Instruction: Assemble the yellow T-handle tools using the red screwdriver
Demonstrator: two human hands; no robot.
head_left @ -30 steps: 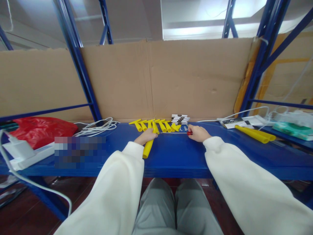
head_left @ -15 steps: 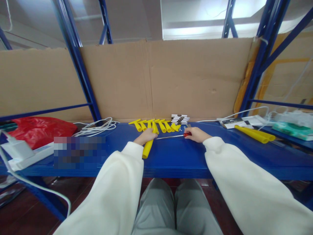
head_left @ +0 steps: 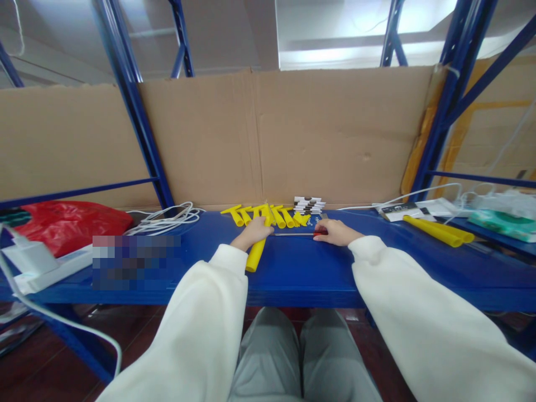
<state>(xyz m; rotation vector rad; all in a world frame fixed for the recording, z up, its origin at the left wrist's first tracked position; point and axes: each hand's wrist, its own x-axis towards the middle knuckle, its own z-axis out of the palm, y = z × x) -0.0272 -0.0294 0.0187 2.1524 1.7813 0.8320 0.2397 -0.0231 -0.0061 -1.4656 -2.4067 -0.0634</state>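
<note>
Seated at the blue shelf, left hand grips a yellow tube; right hand clasps a red-handled screwdriver beside it.

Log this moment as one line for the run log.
left hand: gripping yellow tube on blue shelf | right hand: gripping red-handled tool, metal shaft pointing toward tube | behind: row of yellow pieces

A blue shelf carries a row of yellow tubes, a small black-and-white stack, white cables, a red bag, a white charger and two long yellow tubes.
</note>
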